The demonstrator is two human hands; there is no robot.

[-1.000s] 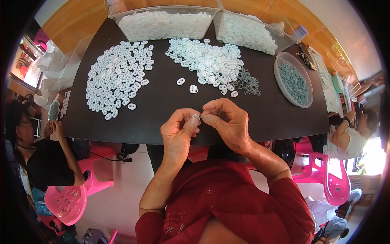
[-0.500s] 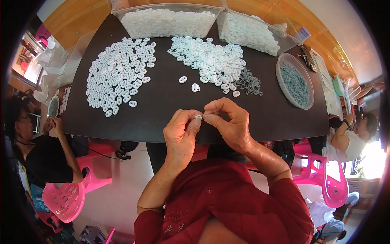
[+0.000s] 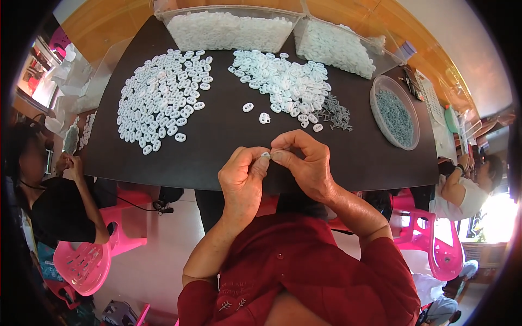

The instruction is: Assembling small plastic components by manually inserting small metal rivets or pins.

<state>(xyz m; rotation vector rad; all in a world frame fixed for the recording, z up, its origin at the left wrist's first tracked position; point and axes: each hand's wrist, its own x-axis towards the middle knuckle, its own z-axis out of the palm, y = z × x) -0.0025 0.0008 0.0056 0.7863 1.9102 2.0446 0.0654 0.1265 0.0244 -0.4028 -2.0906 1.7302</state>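
Note:
Over the table's near edge, my left hand (image 3: 241, 178) pinches a small white plastic piece (image 3: 265, 155) between thumb and forefinger. My right hand (image 3: 305, 163) meets it from the right, thumb and forefinger pressed together against the piece's edge; whatever is between those fingertips is too small to tell. Just beyond my hands lie a single white oval piece with two holes (image 3: 248, 107) and a white piece of different outline (image 3: 265, 118). Farther off spreads a heap of white plastic parts (image 3: 293, 81), with a small pile of grey pin-like parts (image 3: 337, 113) at its right side.
Many white two-hole ovals (image 3: 157, 100) cover the table's left part. Two clear bins of white parts (image 3: 228, 32) (image 3: 334, 49) stand along the back. A round tub (image 3: 396, 111) holds grey pins at right. People (image 3: 60, 206) (image 3: 467, 185) sit on both sides, near pink chairs (image 3: 84, 266).
The whole view has shifted slightly. My hands stay together at the white piece, with only a tiny change in the right fingers.

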